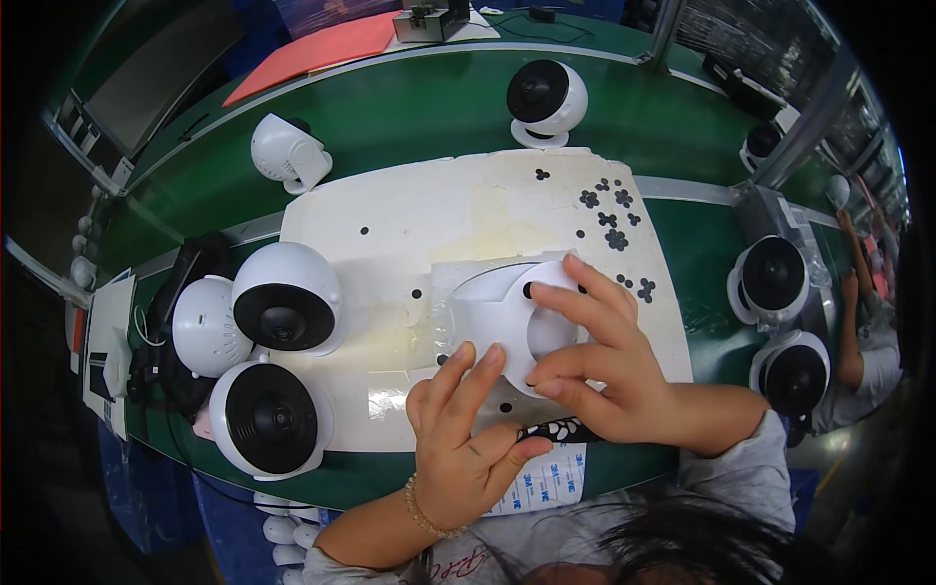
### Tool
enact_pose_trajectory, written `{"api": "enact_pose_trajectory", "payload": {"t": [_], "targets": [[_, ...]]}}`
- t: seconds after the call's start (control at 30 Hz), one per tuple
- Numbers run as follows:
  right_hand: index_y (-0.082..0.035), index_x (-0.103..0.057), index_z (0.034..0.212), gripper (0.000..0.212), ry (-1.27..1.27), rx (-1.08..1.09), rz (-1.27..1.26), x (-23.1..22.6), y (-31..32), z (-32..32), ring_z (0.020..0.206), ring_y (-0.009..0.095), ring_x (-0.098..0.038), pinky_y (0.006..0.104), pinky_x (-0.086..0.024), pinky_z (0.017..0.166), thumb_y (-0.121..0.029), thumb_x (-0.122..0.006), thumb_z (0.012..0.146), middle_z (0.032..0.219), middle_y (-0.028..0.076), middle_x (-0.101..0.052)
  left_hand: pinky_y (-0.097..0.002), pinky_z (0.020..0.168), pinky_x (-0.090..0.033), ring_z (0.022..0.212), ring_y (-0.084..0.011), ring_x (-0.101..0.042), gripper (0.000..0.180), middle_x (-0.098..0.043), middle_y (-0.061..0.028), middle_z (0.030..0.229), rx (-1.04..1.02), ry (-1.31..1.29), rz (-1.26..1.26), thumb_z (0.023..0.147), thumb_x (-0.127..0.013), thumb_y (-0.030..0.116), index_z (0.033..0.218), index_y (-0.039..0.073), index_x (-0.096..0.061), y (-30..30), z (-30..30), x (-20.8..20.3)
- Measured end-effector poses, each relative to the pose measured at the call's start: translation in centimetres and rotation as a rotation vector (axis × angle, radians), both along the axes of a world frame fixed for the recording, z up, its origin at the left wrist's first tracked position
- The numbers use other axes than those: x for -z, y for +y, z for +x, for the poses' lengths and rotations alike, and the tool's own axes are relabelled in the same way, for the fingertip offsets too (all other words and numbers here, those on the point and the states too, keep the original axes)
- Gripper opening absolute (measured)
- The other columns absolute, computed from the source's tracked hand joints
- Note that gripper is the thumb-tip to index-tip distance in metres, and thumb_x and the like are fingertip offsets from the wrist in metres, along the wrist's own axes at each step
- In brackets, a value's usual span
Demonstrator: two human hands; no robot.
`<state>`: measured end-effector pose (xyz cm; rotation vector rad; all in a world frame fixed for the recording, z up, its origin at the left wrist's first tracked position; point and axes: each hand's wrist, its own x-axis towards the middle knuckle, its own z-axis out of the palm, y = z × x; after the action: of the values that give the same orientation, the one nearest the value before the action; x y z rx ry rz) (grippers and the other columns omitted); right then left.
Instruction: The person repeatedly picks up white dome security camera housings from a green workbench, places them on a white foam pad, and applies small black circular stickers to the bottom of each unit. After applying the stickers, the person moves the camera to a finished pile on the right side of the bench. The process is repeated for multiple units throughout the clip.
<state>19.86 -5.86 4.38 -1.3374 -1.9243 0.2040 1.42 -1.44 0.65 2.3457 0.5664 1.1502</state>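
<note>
"Near centre, how are the hands?"

"Apart: left hand [454,462] spread, fingertips at the white shell [486,318]; right hand [616,375] over it, grip unclear."

"Risk?"

"Lying mid-way on the pale board [327,253], it could skid under uneven pressure."

Blue printed characters [552,478] are repeating, tilted, over a white sheet [575,466] near the lower edge of the view. Red script [460,563] is running across the front of the person's grey shirt [531,536] (the writing is small, loosely looped and slanting, and its letters are staying hard to make out).
</note>
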Motion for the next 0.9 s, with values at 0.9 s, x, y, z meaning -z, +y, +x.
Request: {"api": "enact_pose_trajectory", "payload": {"t": [0.9], "targets": [[-0.018, -0.065, 0.081, 0.021, -0.151, 0.06, 0.241, 0.9, -3.1, -1.2, 0.112, 0.019, -0.044, 0.0445, -0.016, 0.098, -0.029, -0.071, 0.064, 0.111, -0.001, -0.058, -0.0395, 0.094, -0.024, 0.122, -0.0351, -0.032, 0.03, -0.041, -0.0227, 0.129, 0.023, -0.07, -0.132, 0.081, -0.058, 0.025, 0.062, 0.001, -0.058, -0.4, 0.1, 0.3]]}}
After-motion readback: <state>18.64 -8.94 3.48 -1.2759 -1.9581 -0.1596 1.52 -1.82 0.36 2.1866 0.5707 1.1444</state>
